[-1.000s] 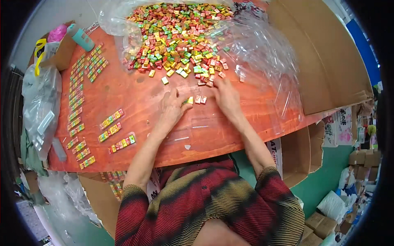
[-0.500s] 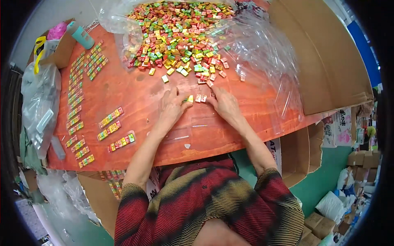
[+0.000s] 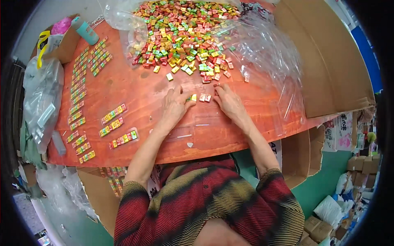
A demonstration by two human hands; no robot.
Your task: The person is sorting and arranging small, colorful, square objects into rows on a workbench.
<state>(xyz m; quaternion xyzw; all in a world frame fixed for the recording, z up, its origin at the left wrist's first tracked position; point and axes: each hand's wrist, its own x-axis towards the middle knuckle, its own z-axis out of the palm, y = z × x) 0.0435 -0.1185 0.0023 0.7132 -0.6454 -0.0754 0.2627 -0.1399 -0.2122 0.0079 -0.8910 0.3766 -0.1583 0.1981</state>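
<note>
Small box-shaped pieces in red, yellow, green and orange make a big pile (image 3: 184, 37) at the far side of the table. Close to me, my left hand (image 3: 174, 107) has its thumb and fingers closed round a yellow-green piece (image 3: 193, 97). Just right of it, two white-and-red pieces (image 3: 205, 97) lie side by side, between my hands. My right hand (image 3: 230, 105) is bent, with thumb and fingertips at a reddish piece (image 3: 216, 87); the fingers partly cover it. Clear plastic trays (image 3: 208, 121) lie on the table below my hands.
Filled trays of pieces (image 3: 119, 140) stand in rows at the left of the red table (image 3: 164, 149). Clear plastic sheeting (image 3: 266, 53) surrounds the pile. A large cardboard box (image 3: 328, 61) borders the right side; a blue-green bottle (image 3: 87, 33) and plastic bag (image 3: 43, 98) are at the left.
My right hand has moved slightly away from the two white-and-red pieces, its fingertips now at a reddish piece. My left hand keeps its grip. The whole view has shifted a little.
</note>
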